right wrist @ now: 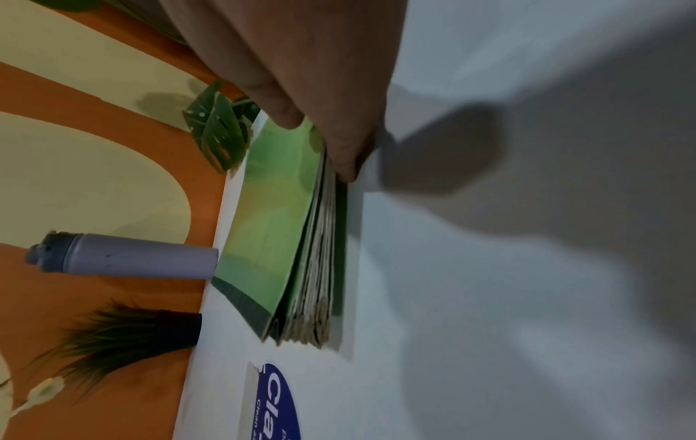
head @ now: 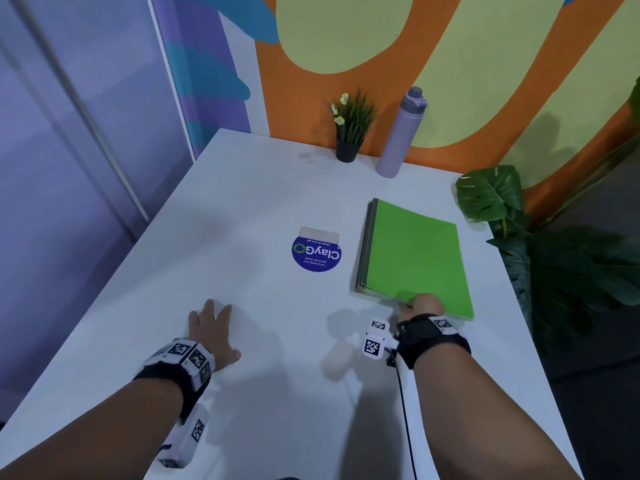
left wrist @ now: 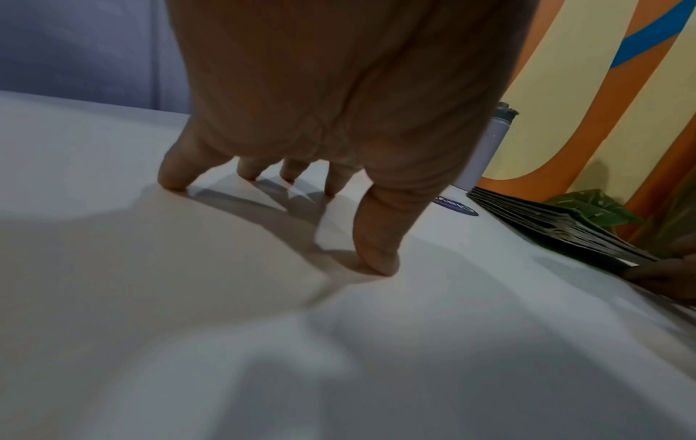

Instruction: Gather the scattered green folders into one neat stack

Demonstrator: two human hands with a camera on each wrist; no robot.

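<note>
The right hand (head: pixel 421 304) pinches the near edge of the stack of green folders (head: pixel 417 256), flat and matte, on the table's right side; the left hand (head: pixel 213 332) rests spread, fingertips (left wrist: pixel 172 181) down, on the smooth white table (head: pixel 242 202) before an orange-and-yellow wall.

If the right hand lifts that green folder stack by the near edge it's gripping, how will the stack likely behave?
The green folder stack would probably sag and fan, since it shows many thin separate layers. The right hand grips only the near edge, so inner sheets may slip. Pushed across the smooth table, it likely slides but could shear out of line.
</note>
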